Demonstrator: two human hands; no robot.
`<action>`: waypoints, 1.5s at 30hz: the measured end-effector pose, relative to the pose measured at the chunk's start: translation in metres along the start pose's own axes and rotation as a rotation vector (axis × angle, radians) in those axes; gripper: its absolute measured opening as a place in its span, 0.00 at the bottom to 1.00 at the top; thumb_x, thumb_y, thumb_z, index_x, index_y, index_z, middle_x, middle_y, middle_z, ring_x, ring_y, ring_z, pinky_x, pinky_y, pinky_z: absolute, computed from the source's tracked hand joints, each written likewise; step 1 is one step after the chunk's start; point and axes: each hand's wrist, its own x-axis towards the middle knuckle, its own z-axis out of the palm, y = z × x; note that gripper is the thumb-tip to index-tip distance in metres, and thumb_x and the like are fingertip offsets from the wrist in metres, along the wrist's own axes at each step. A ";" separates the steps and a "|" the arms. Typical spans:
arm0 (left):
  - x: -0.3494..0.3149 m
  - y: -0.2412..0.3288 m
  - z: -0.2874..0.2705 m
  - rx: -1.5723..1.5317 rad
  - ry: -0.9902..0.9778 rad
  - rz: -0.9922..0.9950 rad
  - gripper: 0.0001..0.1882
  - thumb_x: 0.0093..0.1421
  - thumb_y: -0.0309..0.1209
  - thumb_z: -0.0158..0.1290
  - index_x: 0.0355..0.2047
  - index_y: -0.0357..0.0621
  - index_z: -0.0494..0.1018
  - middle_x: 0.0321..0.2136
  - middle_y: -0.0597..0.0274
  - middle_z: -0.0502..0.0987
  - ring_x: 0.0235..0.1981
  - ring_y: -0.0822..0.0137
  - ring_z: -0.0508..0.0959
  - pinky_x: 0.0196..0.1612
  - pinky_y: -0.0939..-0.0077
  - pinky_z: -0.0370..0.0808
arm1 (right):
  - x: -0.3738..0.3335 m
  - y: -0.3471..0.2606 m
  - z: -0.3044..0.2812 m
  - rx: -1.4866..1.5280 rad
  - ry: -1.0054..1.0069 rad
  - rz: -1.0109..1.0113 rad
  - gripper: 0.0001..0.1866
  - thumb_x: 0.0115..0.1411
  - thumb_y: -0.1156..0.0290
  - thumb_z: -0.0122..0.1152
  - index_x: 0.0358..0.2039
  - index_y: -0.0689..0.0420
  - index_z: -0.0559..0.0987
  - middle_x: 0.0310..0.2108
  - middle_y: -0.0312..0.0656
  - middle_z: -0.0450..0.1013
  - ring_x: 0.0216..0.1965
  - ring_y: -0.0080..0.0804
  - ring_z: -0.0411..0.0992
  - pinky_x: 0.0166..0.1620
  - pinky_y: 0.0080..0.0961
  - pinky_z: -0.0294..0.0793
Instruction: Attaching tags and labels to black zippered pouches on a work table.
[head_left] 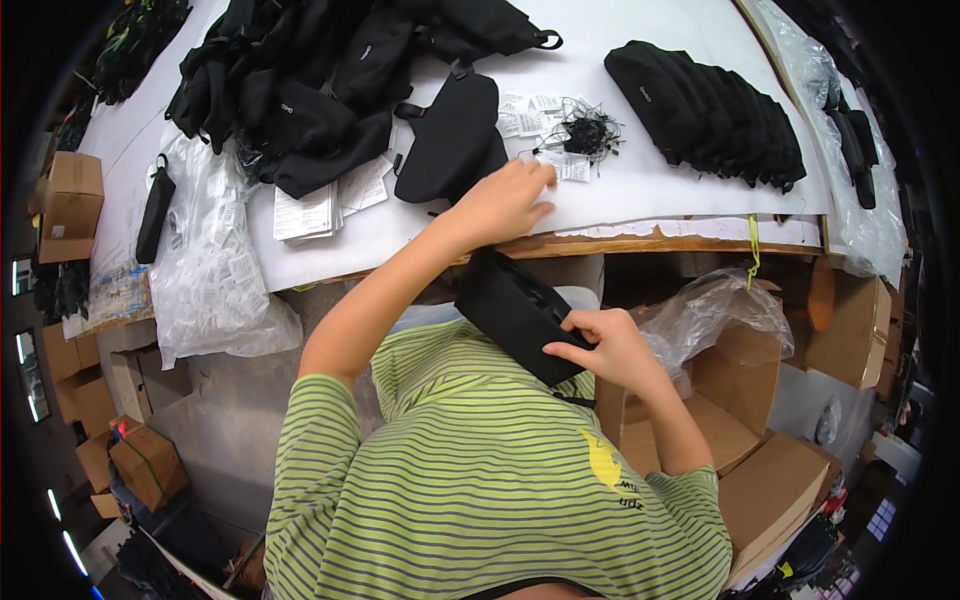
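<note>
My right hand [612, 348] grips the rim of a black fabric pouch [515, 315], with its thumb on the outside and its fingers at the opening. The pouch lies tilted at my waist, just below the table edge. Above the table's front edge my left hand [508, 203] is open, fingers and thumb apart, with nothing seen in it. Beside its fingertips lie white printed tags [572, 170] and a tangle of black cords [590, 133]. Another black pouch [455, 135] rests flat just beyond that hand, partly covered by it.
A heap of black pouches [310, 110] covers the table's far left; a neat overlapping row [705, 115] lies at the right. White paper sheets [305, 213] and a clear bag of tags [215, 280] are at the left. An open cardboard box [700, 420] stands at my right.
</note>
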 end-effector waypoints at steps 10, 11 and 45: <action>0.025 -0.027 0.008 0.218 0.340 0.022 0.10 0.52 0.28 0.56 0.33 0.38 0.70 0.26 0.56 0.74 0.32 0.58 0.75 0.37 0.71 0.73 | -0.005 0.006 -0.012 -0.091 0.324 -0.303 0.12 0.43 0.63 0.71 0.21 0.58 0.81 0.15 0.39 0.72 0.16 0.35 0.69 0.21 0.25 0.66; 0.021 -0.014 -0.003 0.216 0.336 0.024 0.10 0.52 0.28 0.56 0.33 0.38 0.70 0.26 0.56 0.74 0.32 0.58 0.75 0.37 0.71 0.73 | -0.004 0.004 -0.020 -0.201 0.366 -0.350 0.11 0.43 0.63 0.71 0.21 0.57 0.81 0.15 0.38 0.72 0.16 0.34 0.69 0.22 0.25 0.66; -0.078 0.057 -0.007 -1.484 0.190 -0.611 0.18 0.48 0.29 0.61 0.38 0.32 0.73 0.29 0.57 0.78 0.27 0.70 0.78 0.34 0.79 0.76 | 0.074 -0.006 0.008 0.972 0.686 -0.204 0.18 0.66 0.64 0.48 0.48 0.66 0.72 0.46 0.41 0.72 0.42 0.22 0.67 0.50 0.18 0.63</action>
